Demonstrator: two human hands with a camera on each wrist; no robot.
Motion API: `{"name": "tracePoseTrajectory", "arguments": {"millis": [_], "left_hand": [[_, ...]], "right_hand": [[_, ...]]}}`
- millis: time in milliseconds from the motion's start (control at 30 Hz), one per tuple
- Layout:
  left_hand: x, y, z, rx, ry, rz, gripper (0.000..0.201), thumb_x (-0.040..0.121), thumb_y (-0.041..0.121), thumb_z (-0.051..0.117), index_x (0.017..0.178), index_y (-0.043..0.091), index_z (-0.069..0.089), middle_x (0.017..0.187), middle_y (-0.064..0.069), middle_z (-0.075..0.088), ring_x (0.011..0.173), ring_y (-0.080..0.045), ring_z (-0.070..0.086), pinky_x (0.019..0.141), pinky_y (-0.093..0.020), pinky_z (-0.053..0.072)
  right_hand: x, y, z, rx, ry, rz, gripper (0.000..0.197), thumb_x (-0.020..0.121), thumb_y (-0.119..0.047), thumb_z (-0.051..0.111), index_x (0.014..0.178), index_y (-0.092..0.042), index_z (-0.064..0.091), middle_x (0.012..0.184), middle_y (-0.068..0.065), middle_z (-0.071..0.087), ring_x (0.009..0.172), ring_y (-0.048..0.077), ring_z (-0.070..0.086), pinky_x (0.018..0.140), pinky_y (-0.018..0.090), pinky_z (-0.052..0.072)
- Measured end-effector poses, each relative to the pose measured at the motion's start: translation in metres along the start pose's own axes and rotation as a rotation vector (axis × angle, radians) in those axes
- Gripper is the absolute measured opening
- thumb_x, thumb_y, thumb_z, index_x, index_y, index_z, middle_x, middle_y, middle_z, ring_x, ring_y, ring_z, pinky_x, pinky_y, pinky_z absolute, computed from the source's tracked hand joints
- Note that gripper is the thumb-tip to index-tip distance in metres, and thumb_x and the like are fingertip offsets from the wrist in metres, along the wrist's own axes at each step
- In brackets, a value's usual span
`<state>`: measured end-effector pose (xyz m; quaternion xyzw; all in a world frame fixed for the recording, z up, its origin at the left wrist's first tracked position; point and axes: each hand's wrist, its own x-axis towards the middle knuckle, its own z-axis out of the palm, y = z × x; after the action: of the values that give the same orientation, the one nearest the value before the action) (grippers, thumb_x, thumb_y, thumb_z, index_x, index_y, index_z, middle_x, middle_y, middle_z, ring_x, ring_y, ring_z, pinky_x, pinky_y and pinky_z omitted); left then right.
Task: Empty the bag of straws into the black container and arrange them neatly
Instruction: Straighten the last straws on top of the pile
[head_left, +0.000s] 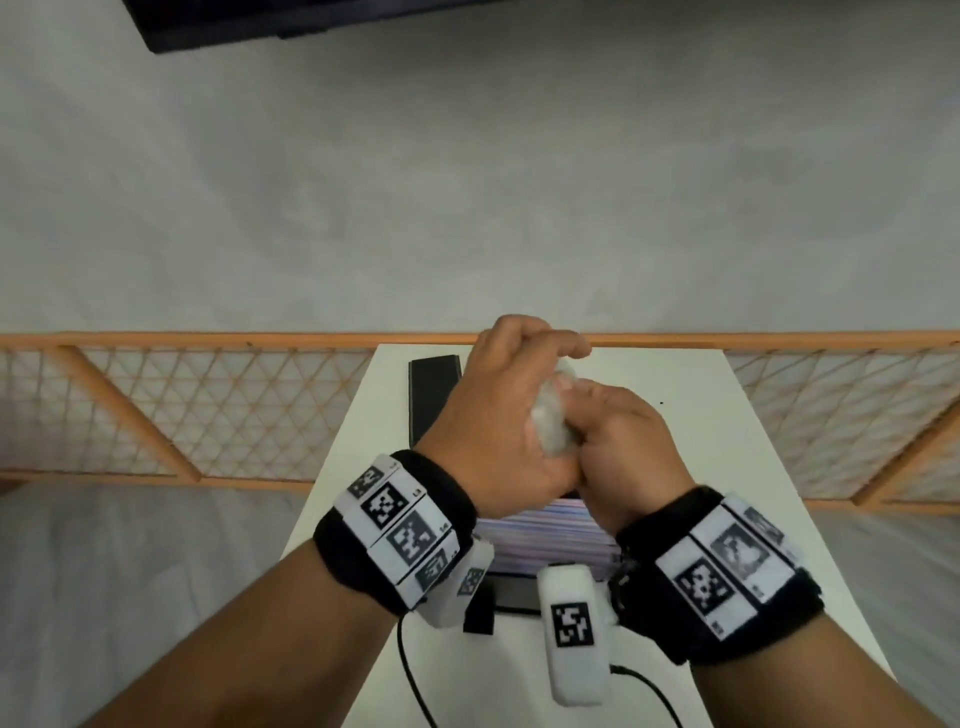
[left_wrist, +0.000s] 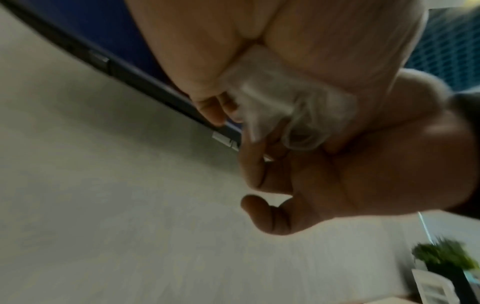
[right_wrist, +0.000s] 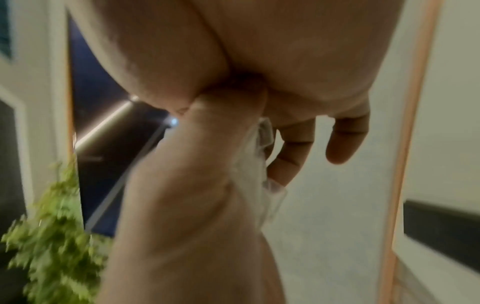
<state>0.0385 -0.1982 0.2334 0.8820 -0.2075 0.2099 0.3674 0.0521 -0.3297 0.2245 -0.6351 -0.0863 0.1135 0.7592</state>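
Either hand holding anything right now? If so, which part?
Both. The left hand and right hand squeeze the crumpled clear plastic bag between them, gripping its bunched middle; no straws visible in it.

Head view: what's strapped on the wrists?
Left hand and right hand are bare, no sleeves. Each wrist wears a black band carrying white tiles printed with black square fiducial markers. A white marker-tagged module hangs beneath, with thin black cables trailing.

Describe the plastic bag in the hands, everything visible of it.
The plastic bag is thin, clear to whitish film, crumpled into a small wad, with no straws visible in it. The left hand and right hand both grip it, pressed together above the white table, over the straws.
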Motion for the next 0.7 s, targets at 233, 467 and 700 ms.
{"name": "tracePoseTrajectory", "arguments": {"millis": [233,467,700], "left_hand": [[-0.005,-0.018,-0.036,0.079,0.049,-0.175,0.049,0.071,0.021,0.084,0.108,0.011,0.054,0.085,0.006,0.059,0.073,-0.010,0.056,0.058,-0.015,0.041],[-0.036,-0.063,-0.070,-0.073,-0.001,-0.057,0.063,0.068,0.017,0.074,0.125,0.012,0.046,0.119,0.001,0.045,0.100,-0.007,0.051,0.078,-0.010,0.041],[-0.064,-0.106,-0.087,-0.160,-0.126,0.137,0.054,0.070,0.002,0.070,0.124,0.005,0.066,0.116,-0.011,0.071,0.106,-0.025,0.066,0.091,-0.039,0.054]], "right_hand": [[-0.003,0.005,0.030,-0.231,0.045,-0.185,0.042,0.078,-0.052,0.060,0.112,-0.027,0.063,0.104,-0.003,0.072,0.097,0.019,0.069,0.085,0.045,0.054],[0.001,0.023,0.094,-0.353,-0.048,-0.217,0.048,0.091,-0.051,0.049,0.090,-0.009,0.072,0.084,0.013,0.074,0.083,0.037,0.070,0.080,0.059,0.055],[0.013,0.044,0.135,-0.123,-0.007,0.123,0.019,0.083,-0.015,0.054,0.074,-0.015,0.071,0.077,0.005,0.071,0.087,0.026,0.064,0.076,0.039,0.053]]}}
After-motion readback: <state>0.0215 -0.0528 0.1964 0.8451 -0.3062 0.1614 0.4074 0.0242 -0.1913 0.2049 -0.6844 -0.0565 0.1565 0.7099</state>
